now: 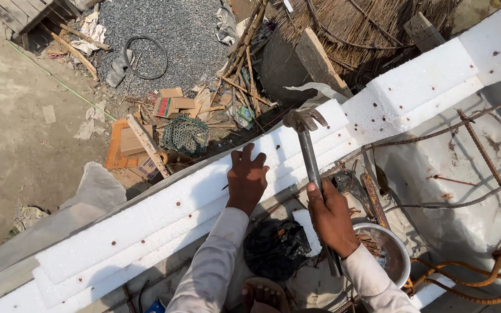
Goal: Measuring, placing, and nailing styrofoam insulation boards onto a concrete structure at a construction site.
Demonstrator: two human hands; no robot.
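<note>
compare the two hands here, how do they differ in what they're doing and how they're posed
The left hand lies open, fingers spread flat on the white foam board, holding no tool; the right hand is closed in a fist around the hammer handle. The left hand presses down on the board, while the right hand is off it, keeping the hammer head raised above the foam. Both come out of pale long sleeves and work at the same foam edge.

Foam boards (163,214): white, matt, grainy, dotted with rusty nail heads. Hammer (310,156): dull grey metal head and shaft, worn. Rebar (482,150): rough, rust-brown steel. Bowl (398,249): metal, faint sheen, nails inside look rusty. Black bag (273,249): probably thin glossy plastic. Sleeves (213,272): pale matt cloth.
</note>
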